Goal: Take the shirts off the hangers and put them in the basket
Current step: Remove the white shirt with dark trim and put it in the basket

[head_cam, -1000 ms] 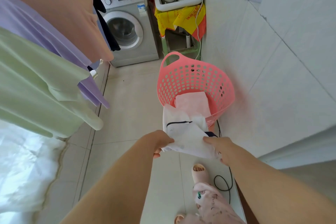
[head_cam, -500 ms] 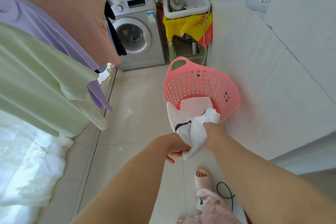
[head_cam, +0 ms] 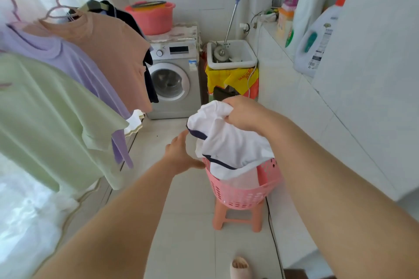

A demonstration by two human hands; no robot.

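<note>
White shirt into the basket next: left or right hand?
Right. The right hand grips the white shirt above the pink basket, its lower end inside. The left hand is open beside it, holding nothing.

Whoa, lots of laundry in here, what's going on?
A person is taking washing down. Their right hand grips a bunched white shirt with dark trim above the pink basket, its lower end hanging into the basket, which sits on a small pink stool. The left hand is open beside the shirt, holding nothing. A green shirt, a purple shirt and a peach shirt hang on hangers to the left, not yet taken down.
</note>
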